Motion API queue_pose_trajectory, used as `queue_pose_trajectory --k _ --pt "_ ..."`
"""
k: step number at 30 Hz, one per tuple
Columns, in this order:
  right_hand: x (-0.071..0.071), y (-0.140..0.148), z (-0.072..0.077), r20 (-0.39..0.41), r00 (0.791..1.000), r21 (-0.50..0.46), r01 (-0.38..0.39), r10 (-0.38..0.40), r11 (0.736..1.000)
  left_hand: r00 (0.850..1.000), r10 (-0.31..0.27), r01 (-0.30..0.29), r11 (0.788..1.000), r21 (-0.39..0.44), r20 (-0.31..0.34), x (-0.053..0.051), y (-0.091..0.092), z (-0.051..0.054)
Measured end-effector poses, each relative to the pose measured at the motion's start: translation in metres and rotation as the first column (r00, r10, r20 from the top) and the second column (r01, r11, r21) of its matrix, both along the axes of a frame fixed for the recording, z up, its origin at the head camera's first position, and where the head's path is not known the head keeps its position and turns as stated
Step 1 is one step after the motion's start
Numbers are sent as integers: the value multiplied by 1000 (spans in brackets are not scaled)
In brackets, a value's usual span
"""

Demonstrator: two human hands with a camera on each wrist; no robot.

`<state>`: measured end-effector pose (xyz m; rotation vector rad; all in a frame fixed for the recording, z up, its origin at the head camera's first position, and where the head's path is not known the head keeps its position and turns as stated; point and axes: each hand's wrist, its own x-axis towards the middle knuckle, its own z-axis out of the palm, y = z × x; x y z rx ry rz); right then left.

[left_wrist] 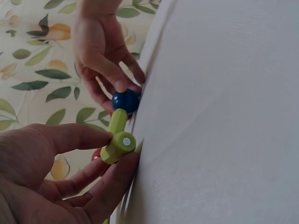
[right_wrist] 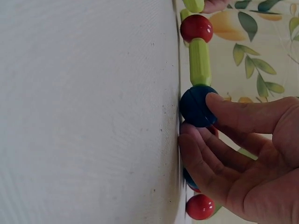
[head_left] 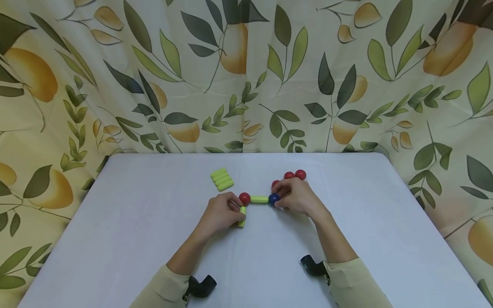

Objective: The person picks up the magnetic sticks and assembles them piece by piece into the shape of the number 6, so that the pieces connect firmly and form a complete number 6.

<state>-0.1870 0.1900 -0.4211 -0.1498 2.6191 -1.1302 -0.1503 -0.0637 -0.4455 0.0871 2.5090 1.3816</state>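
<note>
In the head view, a red ball (head_left: 244, 198) and a blue ball (head_left: 273, 199) are joined by a yellow-green rod (head_left: 259, 199) lying across the table. My left hand (head_left: 221, 211) pinches a second yellow-green rod (head_left: 242, 218), which points toward me with its far end at the red ball. The left wrist view shows a silver disc on that rod's near end (left_wrist: 126, 141). My right hand (head_left: 298, 196) holds the blue ball between thumb and fingers, seen closely in the right wrist view. Whether the second rod touches the red ball is hard to tell.
Several yellow-green rods (head_left: 222, 179) lie side by side at the back, left of centre. Behind my right hand are red balls (head_left: 300, 174), partly hidden by it. The white table (head_left: 127, 222) ends at a patterned curtain (head_left: 285, 85).
</note>
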Motion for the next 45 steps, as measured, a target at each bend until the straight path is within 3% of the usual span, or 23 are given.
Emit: queue_pose_trajectory --k 15,45 --pt "1 1 4 -30 999 9 -21 21 1000 998 62 -63 998 -30 -23 3 7 0" --pt "1 0 0 -21 1000 9 -13 14 1000 997 79 -80 996 43 13 7 10 0"
